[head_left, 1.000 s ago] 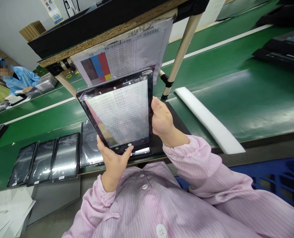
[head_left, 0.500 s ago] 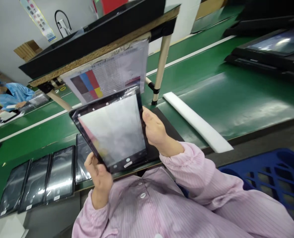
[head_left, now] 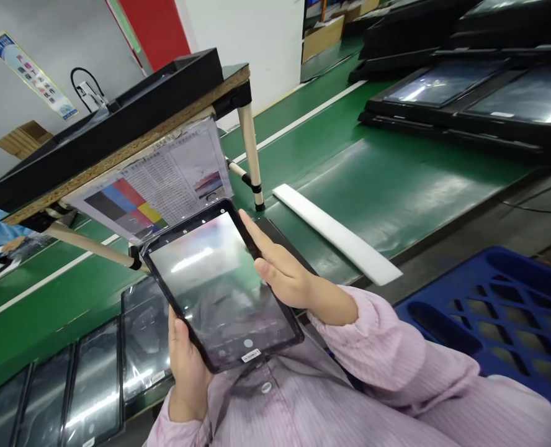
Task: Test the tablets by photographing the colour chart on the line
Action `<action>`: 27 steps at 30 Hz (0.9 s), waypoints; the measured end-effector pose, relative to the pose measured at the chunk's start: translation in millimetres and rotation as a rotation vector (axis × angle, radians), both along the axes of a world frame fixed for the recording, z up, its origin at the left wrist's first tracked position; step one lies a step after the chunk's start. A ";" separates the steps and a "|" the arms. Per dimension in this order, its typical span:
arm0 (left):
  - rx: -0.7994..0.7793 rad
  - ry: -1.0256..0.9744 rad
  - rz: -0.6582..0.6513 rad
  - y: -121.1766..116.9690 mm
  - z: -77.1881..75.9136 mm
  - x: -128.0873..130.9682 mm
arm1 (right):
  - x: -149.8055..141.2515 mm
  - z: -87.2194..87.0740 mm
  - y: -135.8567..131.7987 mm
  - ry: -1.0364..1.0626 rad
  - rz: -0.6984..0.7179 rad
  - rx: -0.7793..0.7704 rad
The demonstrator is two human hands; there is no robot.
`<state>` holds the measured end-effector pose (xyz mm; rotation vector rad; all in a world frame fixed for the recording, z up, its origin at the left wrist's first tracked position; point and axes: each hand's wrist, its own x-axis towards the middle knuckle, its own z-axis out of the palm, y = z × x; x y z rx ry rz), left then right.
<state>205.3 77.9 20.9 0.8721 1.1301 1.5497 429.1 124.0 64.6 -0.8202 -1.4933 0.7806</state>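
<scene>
Presently, one tablet [head_left: 224, 292] is held up on the near side of the stand [head_left: 233, 81]. Both hands grasp it: the left hand [head_left: 188, 372] grips the left edge, and the right hand [head_left: 287, 276] grips the right edge, its thumb over the front. Four other tablets [head_left: 96, 379] lie in a row on the green bench [head_left: 303, 167], near and left of the stand. Right of the stand are one white strip [head_left: 335, 233], one blue basket [head_left: 471, 279] nearer the person, and, farther off, stacked black trays [head_left: 406, 40], the front one showing two screens [head_left: 447, 81].

One chart [head_left: 177, 158] hangs below the stand's board, colour blocks at its left; its small print appears to be rows of characters. One poster [head_left: 33, 76] beyond the stand carries unreadable writing. The held tablet bears one white label [head_left: 250, 356], too small to read, at its near end. Its icon-lined top points toward the stand; its long axis slants from there toward the person, near end swung right, screen tilted up.
</scene>
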 end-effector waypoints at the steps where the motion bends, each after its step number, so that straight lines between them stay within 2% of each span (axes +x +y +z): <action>1: -0.012 0.014 -0.006 0.8 -0.2 4.1 | 3.4 -2.3 0.2 -0.018 0.009 -0.016; 4: -0.077 0.049 -0.023 5.6 2.0 22.4 | 13.8 -9.4 6.8 0.071 0.024 -0.067; 7: -0.153 0.083 -0.076 14.3 1.9 45.5 | 28.3 -22.1 24.3 0.385 0.080 -0.264; 10: -0.140 0.198 -0.238 24.2 -6.2 63.5 | 48.5 -43.9 46.0 0.555 0.067 -0.506; 13: -0.123 0.436 -0.398 29.1 -14.1 70.2 | 66.2 -67.2 63.2 0.530 0.023 -0.624; 15: -0.050 0.635 -0.476 26.5 -11.4 68.6 | 72.0 -78.6 70.7 0.466 0.027 -0.652; 18: 0.228 0.946 -0.634 14.8 7.2 59.7 | 72.9 -86.8 76.5 0.369 0.071 -0.626; 20: 0.382 1.063 -0.754 6.3 22.3 49.4 | 72.8 -86.1 75.7 0.258 0.090 -0.568; 22: 0.435 1.100 -0.800 1.1 31.4 34.8 | 74.1 -80.8 69.7 0.010 0.053 -0.456; 24: 0.429 1.168 -0.709 0.2 31.7 16.5 | 74.7 -72.2 58.1 -0.316 -0.027 -0.305; 27: 0.379 1.431 -0.403 4.8 22.4 -12.9 | 68.1 -59.5 35.8 -0.680 -0.126 -0.115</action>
